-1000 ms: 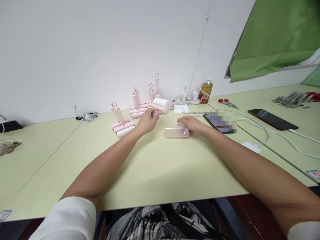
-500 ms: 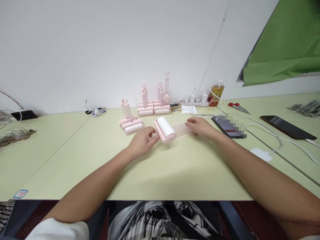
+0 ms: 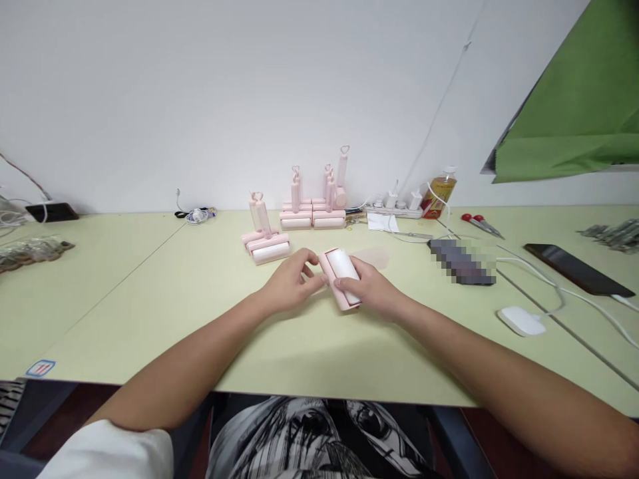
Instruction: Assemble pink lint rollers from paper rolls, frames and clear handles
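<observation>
A lint roller (image 3: pixel 343 271) with a pink frame and a white roll is held tilted above the table. My right hand (image 3: pixel 375 287) is closed around its right side, the thumb across the white roll. At the frame's left edge, my left hand (image 3: pixel 294 283) has its fingers curled and its thumb tip against the roller; the handle is mostly hidden there. Just behind my right hand, a clear, pale cover (image 3: pixel 374 257) lies on the table, partly hidden by that hand. Two more lint rollers (image 3: pixel 269 249) stand with handles up, behind my left hand.
Several pink lint rollers (image 3: pixel 313 216) stand along the wall. To their right are a power strip (image 3: pixel 407 211), a drink bottle (image 3: pixel 440 193) and red-handled pliers (image 3: pixel 482 225). Two phones (image 3: pixel 574 268) and a white charger (image 3: pixel 522 320) with cables lie at the right.
My right hand has let go of the clear cover and moved left onto the lint roller, gripping its roll side. The cover now rests on the table. My left hand stays at the roller's left.
</observation>
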A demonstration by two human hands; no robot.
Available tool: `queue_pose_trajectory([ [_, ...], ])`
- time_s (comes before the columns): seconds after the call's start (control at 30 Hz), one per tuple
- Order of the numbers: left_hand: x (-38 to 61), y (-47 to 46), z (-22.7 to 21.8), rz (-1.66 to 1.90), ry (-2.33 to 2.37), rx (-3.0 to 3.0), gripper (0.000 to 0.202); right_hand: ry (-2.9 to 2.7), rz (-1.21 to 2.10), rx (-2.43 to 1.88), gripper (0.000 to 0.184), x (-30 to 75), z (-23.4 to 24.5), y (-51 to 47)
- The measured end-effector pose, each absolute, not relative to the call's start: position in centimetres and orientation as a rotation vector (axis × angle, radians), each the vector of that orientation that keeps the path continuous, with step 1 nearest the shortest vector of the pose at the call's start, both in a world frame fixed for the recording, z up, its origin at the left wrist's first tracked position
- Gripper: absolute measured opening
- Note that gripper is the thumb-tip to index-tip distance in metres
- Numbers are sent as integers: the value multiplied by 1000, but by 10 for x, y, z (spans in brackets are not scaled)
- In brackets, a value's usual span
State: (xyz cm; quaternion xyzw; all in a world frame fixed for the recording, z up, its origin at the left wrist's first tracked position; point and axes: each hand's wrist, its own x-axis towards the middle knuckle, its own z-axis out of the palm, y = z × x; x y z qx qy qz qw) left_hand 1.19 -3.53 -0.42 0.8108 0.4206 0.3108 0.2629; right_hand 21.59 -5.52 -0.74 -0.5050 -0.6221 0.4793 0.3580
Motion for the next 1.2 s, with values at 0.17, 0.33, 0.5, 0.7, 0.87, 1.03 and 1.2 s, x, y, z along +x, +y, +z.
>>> queue_pose_trajectory([
  [0.17,10,-27,-3,942,885,1915,39,-1819,1311,-1045,51,225,-9,-55],
  [0.33,10,-16,-14,813,778,1665,37,-1837,1256,-1045,49,226,-15,-52],
  [0.5,15,-10,-23,808,800,1486,39,-1767,1343,-1094,48,230,-25,-46],
  [0.7,23,-6,-30,748,750,1286,41,-1637,1478,-1088,47,232,-33,-39],
  [0.87,22,0,-29,683,740,1256,39,-1529,1536,-1099,51,227,-35,-38],
  [1.03,19,5,-32,743,836,1332,39,-1494,1515,-1124,56,222,-36,-37],
  [1.2,16,8,-38,732,869,1383,40,-1622,1277,-1231,50,221,-34,-37],
])
